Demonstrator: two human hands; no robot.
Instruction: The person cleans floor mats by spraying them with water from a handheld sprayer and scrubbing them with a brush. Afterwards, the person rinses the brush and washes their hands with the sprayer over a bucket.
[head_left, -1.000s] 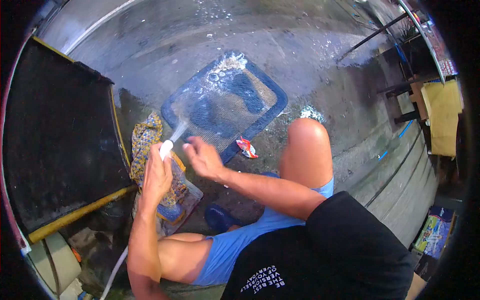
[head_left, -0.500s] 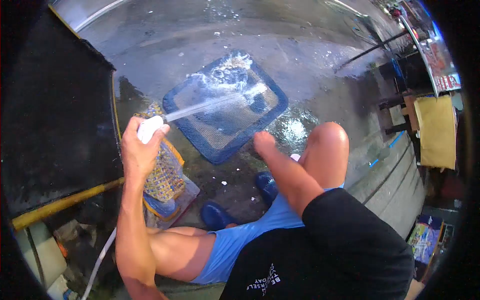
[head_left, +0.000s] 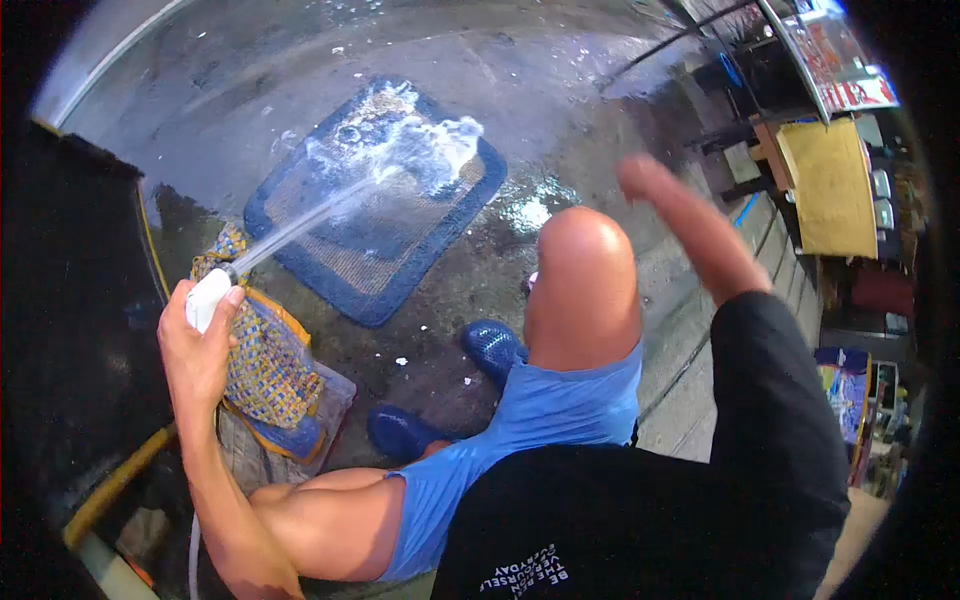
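Observation:
My left hand (head_left: 198, 355) is wrapped round a white hose nozzle (head_left: 208, 299). A straight jet of water (head_left: 305, 222) runs from it onto a blue-bordered mat (head_left: 372, 298) lying flat on the wet ground. White foam (head_left: 405, 145) covers part of the mat's far half, where the water strikes. My right hand (head_left: 645, 180) is raised beyond my bent knee, apart from the mat; motion smears its fingers. Just beneath my left hand lies a yellow-and-blue woven cloth or mat (head_left: 265, 365), bunched up.
A black panel (head_left: 70, 300) with a yellow edge stands close on the left. My feet in blue clogs (head_left: 492, 348) rest before the mat. To the right are a step (head_left: 690, 345), a yellow-topped table (head_left: 832, 185) and stacked goods. A pale hose (head_left: 194, 560) trails down at lower left.
My right hand has lifted from near the mat's edge and swung right past my knee. The jet still hits the mat, and foam has spread toward its far right side. The view has shifted right.

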